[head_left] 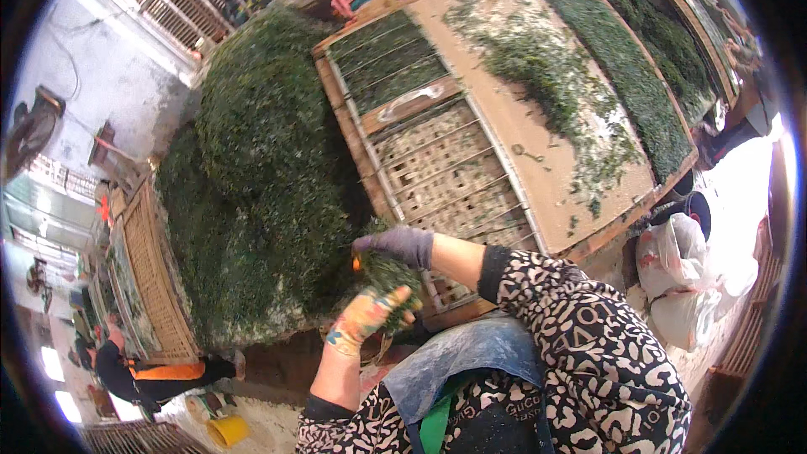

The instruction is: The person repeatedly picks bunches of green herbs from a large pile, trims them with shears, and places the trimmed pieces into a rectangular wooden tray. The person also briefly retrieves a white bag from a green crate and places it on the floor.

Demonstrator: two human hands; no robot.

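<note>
A bunch of fine green leafy sprigs is held between my two hands, over the edge of a large heap of the same greens. My left hand, in a flower-patterned glove, is closed round its lower part. Above it, my right hand, in a grey-purple glove, grips the bunch's upper end with fingers curled. The fingertips are partly hidden by the leaves. Beside my right forearm lies a woven tray crossed by thin bars. Greens fill the tray's far section, past a wooden crosspiece.
A tan board holds scattered greens and white bits, with a band of greens along its right. White plastic bags stand at right. Co-workers are at lower left and far right. A yellow bucket sits on the floor.
</note>
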